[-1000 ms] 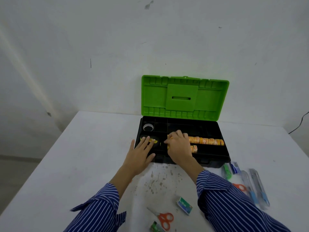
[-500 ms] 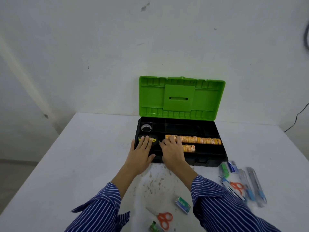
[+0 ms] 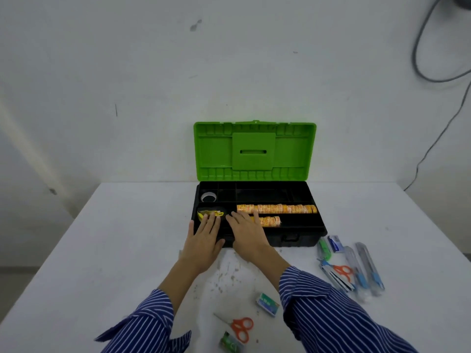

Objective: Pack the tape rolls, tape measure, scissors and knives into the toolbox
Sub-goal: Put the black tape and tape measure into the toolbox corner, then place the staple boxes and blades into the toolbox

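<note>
Head view: both hands are laid flat, fingers straight and spread a little, over the front left part of the toolbox (image 3: 303, 238). The left hand (image 3: 204, 238) is rested palm down with its fingertips on the yellow and black tape measure (image 3: 211, 214), which is seated in the front left compartment; nothing is gripped by it. The right hand (image 3: 247, 233) is stretched just beside it, fingers straight, their tips touching the left end of the short row of orange tape rolls (image 3: 270, 220); nothing is gripped there either. Behind that short row a long row of orange tape rolls (image 3: 277, 208) is laid across the wide middle compartment. A single dark tape roll (image 3: 208, 197) is seen in the back left compartment. The green lid (image 3: 254, 151) is stood open, upright against the wall. On the white table (image 3: 114, 250), to the right of the box, two clear utility knives with blue sliders (image 3: 367, 268) are laid side by side, with orange-handled scissors (image 3: 342, 271), a green item (image 3: 324, 249) and a small blue and white packet (image 3: 335, 243) near them. Close to the person, between the striped sleeves (image 3: 331, 314), a second pair of orange scissors (image 3: 239, 327) and a small green box (image 3: 267, 303) are seen. A grey cable (image 3: 433, 138) is hung down the wall at the right.
</note>
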